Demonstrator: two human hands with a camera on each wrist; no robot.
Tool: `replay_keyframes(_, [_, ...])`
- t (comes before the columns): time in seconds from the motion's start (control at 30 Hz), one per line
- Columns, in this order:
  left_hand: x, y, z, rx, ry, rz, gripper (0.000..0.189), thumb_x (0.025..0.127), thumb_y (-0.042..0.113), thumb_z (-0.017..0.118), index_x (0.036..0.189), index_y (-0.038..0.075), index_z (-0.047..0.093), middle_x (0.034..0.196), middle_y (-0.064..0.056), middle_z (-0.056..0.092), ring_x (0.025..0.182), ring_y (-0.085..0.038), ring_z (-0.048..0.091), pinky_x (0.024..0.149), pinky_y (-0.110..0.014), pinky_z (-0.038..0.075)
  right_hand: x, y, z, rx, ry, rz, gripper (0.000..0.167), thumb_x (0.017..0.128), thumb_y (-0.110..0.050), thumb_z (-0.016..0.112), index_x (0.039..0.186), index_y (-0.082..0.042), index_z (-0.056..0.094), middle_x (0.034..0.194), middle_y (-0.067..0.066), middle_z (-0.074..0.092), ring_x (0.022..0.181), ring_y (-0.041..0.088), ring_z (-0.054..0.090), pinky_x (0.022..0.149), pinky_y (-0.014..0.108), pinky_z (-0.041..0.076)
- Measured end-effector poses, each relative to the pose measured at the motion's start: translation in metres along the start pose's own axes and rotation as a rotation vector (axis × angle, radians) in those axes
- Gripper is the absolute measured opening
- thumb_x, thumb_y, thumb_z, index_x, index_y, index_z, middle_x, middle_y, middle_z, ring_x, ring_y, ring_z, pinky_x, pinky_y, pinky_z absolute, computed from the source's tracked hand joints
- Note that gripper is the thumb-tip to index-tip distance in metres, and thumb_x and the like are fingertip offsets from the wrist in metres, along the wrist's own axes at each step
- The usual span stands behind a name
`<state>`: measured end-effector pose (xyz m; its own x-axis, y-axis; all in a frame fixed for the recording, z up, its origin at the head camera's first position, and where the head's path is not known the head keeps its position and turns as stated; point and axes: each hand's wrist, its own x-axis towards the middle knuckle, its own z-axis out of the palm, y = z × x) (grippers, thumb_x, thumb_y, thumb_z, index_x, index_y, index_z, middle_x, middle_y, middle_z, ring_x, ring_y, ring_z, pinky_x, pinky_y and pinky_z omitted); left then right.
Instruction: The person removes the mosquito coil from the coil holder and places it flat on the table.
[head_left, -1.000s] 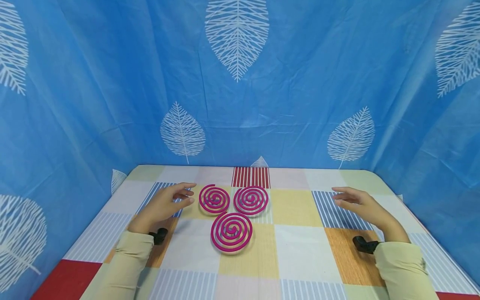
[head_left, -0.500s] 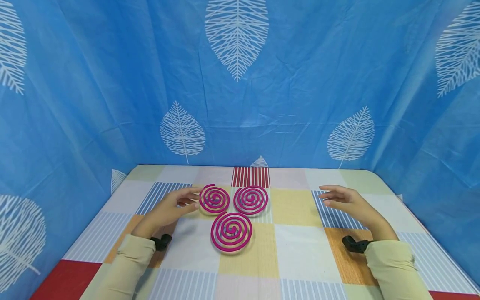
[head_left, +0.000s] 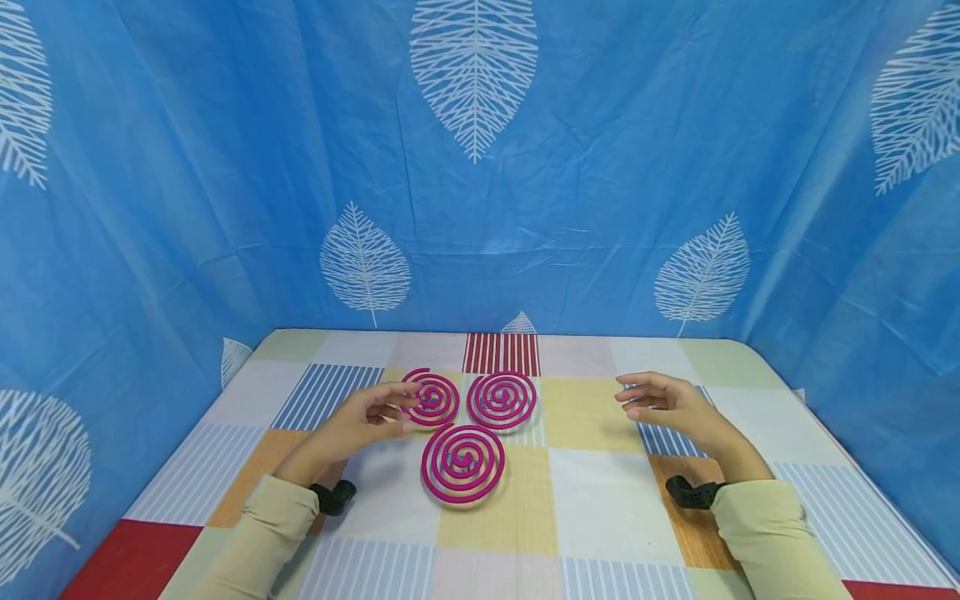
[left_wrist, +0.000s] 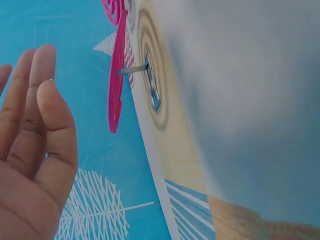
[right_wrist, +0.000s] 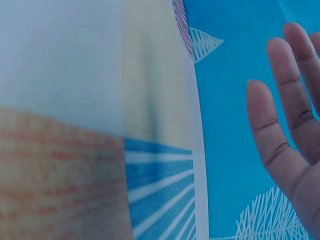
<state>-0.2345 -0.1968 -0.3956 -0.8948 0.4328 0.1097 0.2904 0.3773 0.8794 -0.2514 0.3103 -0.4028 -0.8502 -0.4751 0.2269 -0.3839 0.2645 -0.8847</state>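
Three magenta mosquito coils are raised on small metal stands: a back left coil (head_left: 431, 399), a back right coil (head_left: 504, 397) and a front coil (head_left: 466, 460). My left hand (head_left: 356, 425) hovers beside the back left coil, its fingertips overlapping that coil's left edge in the head view. The left wrist view shows the fingers apart from the nearest coil (left_wrist: 116, 75), whose metal stand (left_wrist: 152, 87) touches the table. Farther right, my right hand (head_left: 675, 410) hangs above the cloth with relaxed fingers and holds nothing; the right wrist view shows the palm (right_wrist: 307, 190).
A patchwork-patterned cloth (head_left: 495, 575) covers the table. Blue curtain (head_left: 585, 192) with white leaf prints encloses its back and both sides. Each wrist wears a black camera band, such as the left one (head_left: 335, 497).
Both hands have moved inward: the left one rightward to the back left coil, the right one leftward over the cloth. The coils have stayed in place.
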Motion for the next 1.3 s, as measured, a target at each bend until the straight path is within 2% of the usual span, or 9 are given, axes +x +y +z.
replay_keyframes(0.13, [-0.001,0.001,0.002,-0.008,-0.015,-0.013,0.058,0.1,0.01,0.078,0.152,-0.004,0.055,0.141,-0.027,0.066,0.117,-0.034,0.066,0.091,-0.032,0.053,0.003,-0.001,0.006,0.019,-0.018,-0.01,0.043,0.104,0.002,0.067,0.142,-0.018,0.067,0.121,-0.012,0.075,0.11,0.014,0.074,0.09,0.025,0.061])
replay_keyframes(0.23, [-0.002,0.001,0.002,-0.01,-0.039,0.011,0.062,0.1,0.008,0.078,0.154,-0.006,0.051,0.142,-0.029,0.064,0.117,-0.037,0.066,0.089,-0.031,0.053,0.005,-0.003,0.009,0.027,-0.024,-0.008,0.045,0.104,0.002,0.068,0.14,-0.023,0.068,0.12,-0.012,0.075,0.109,0.015,0.074,0.089,0.025,0.061])
replay_keyframes(0.47, [-0.003,-0.004,0.005,-0.041,-0.087,0.049,0.077,0.097,0.012,0.082,0.16,-0.007,0.042,0.142,-0.03,0.062,0.118,-0.042,0.067,0.091,-0.03,0.054,0.008,-0.008,0.018,0.016,-0.052,-0.038,0.041,0.103,0.004,0.068,0.143,-0.006,0.065,0.12,-0.011,0.075,0.109,0.013,0.074,0.089,0.025,0.061])
replay_keyframes(0.77, [0.0,-0.01,0.007,-0.02,-0.125,0.071,0.075,0.097,0.008,0.08,0.159,-0.01,0.041,0.142,-0.032,0.061,0.117,-0.043,0.066,0.089,-0.031,0.053,0.016,-0.005,0.028,0.033,-0.101,-0.05,0.04,0.101,0.002,0.072,0.141,-0.007,0.067,0.119,-0.005,0.076,0.109,0.016,0.074,0.091,0.024,0.059])
replay_keyframes(0.87, [0.0,-0.011,0.007,0.002,-0.134,0.075,0.073,0.097,0.007,0.08,0.158,-0.009,0.043,0.141,-0.032,0.062,0.117,-0.043,0.067,0.088,-0.034,0.053,0.018,-0.004,0.032,0.014,-0.116,-0.051,0.04,0.101,0.001,0.072,0.14,0.002,0.065,0.119,0.002,0.076,0.109,0.016,0.074,0.093,0.023,0.058])
replay_keyframes(0.93, [0.0,-0.012,0.008,0.007,-0.142,0.069,0.073,0.097,0.008,0.08,0.158,-0.008,0.043,0.141,-0.032,0.062,0.117,-0.043,0.067,0.089,-0.038,0.053,0.019,-0.004,0.035,0.01,-0.128,-0.056,0.04,0.101,0.001,0.072,0.14,0.0,0.066,0.12,0.006,0.076,0.109,0.015,0.074,0.092,0.023,0.058])
replay_keyframes(1.07, [0.0,-0.012,0.009,0.02,-0.157,0.055,0.074,0.096,0.008,0.081,0.158,-0.008,0.043,0.139,-0.03,0.064,0.115,-0.042,0.068,0.089,-0.044,0.054,0.022,-0.004,0.041,0.0,-0.151,-0.045,0.041,0.102,-0.002,0.072,0.141,0.008,0.062,0.12,0.02,0.075,0.109,0.017,0.074,0.092,0.025,0.058])
replay_keyframes(1.17, [-0.001,-0.012,0.011,0.044,-0.169,0.042,0.076,0.095,0.008,0.083,0.158,-0.008,0.043,0.136,-0.029,0.066,0.111,-0.038,0.069,0.09,-0.045,0.056,0.024,-0.004,0.047,-0.019,-0.164,-0.032,0.047,0.104,-0.003,0.07,0.141,0.019,0.054,0.12,0.032,0.072,0.108,0.021,0.075,0.091,0.026,0.057])
replay_keyframes(1.3, [-0.002,-0.011,0.012,0.069,-0.196,0.022,0.08,0.093,0.007,0.085,0.159,-0.006,0.042,0.134,-0.028,0.065,0.106,-0.032,0.069,0.093,-0.045,0.058,0.026,-0.003,0.055,-0.025,-0.188,-0.034,0.045,0.104,-0.003,0.07,0.141,0.019,0.055,0.12,0.037,0.07,0.106,0.024,0.075,0.091,0.027,0.058])
